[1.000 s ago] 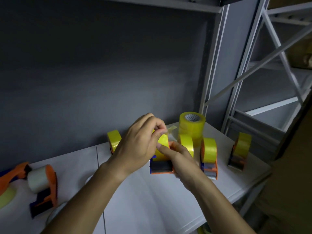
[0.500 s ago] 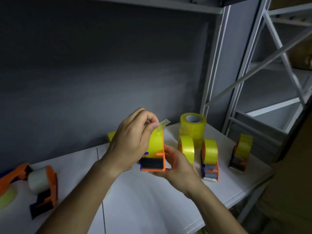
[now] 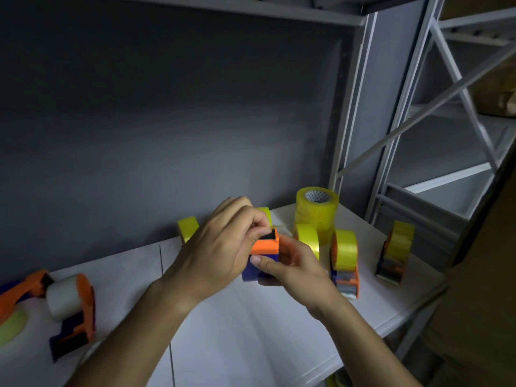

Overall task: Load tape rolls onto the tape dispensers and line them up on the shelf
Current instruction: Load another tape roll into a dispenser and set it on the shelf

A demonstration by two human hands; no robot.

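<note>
At the far left of the shelf (image 3: 251,331), an orange dispenser (image 3: 75,311) holding a white roll (image 3: 60,296) is lying on its side, a flat yellowish roll (image 3: 12,325) just beside it. Further right, a yellow roll (image 3: 187,229) is standing on edge near the back wall. In the middle, above the shelf, the left hand (image 3: 215,252) is pinching a tape end (image 3: 275,227) at the top of the held dispenser (image 3: 264,255), its grip clenched on that strip, while the right hand (image 3: 293,265) is grasping the dispenser's orange-and-blue body from the right. Behind them a tall yellow stack (image 3: 317,210) is standing, then two loaded dispensers (image 3: 344,261) side by side, and another (image 3: 395,252) well apart at the right.
</note>
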